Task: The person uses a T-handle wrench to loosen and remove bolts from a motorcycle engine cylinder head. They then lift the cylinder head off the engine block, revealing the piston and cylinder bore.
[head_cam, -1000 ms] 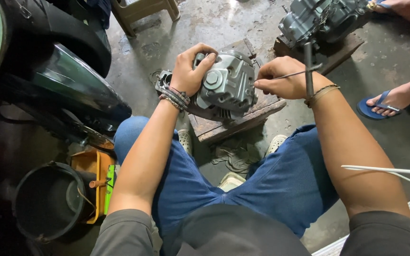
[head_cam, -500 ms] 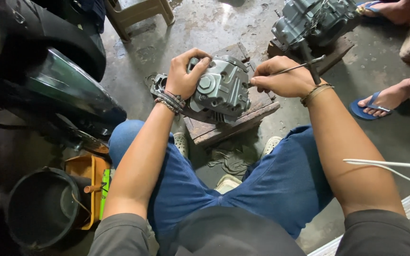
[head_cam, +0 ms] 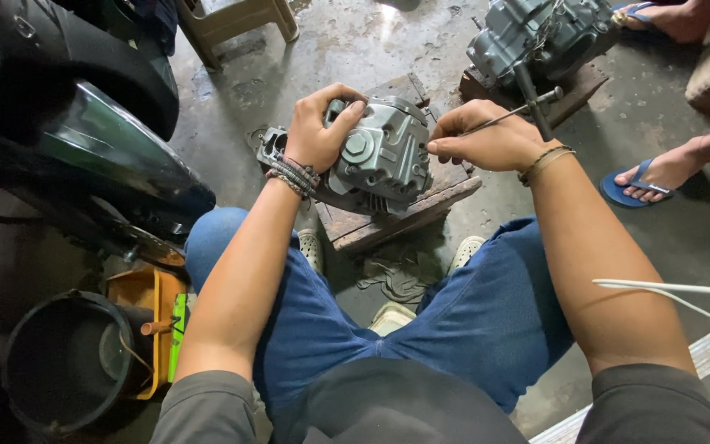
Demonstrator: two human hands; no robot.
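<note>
**A:** ok so biggest thing in the shot is the dark motorcycle [head_cam: 67,140] on the left, parked right beside the person's knee. Below it sits a black bucket [head_cam: 59,362], and I can't tell what's in it, too dark. Touching it is an orange tray [head_cam: 145,316] with a green-handled tool [head_cam: 177,333] lying along its edge.

**B:** and the engine part?

**A:** grey metal cylinder head [head_cam: 384,156], ribbed casting with a hex cap on the face, sitting tilted on a worn wooden block [head_cam: 396,215] on the concrete floor [head_cam: 306,57], right between the person's knees. There's a second grey engine [head_cam: 536,33] on another block further back.

**B:** hands?

**A:** left hand [head_cam: 322,131] is wrapped over the top left side of the cylinder head, fingers closed on it. Right hand [head_cam: 486,140] is just beside its right edge, pinched shut on a thin metal rod [head_cam: 503,119] whose tip points in at the casting.

**B:** anyone else around?

**A:** yeah, another person's foot in a blue flip-flop [head_cam: 634,185] over on the right.
</note>
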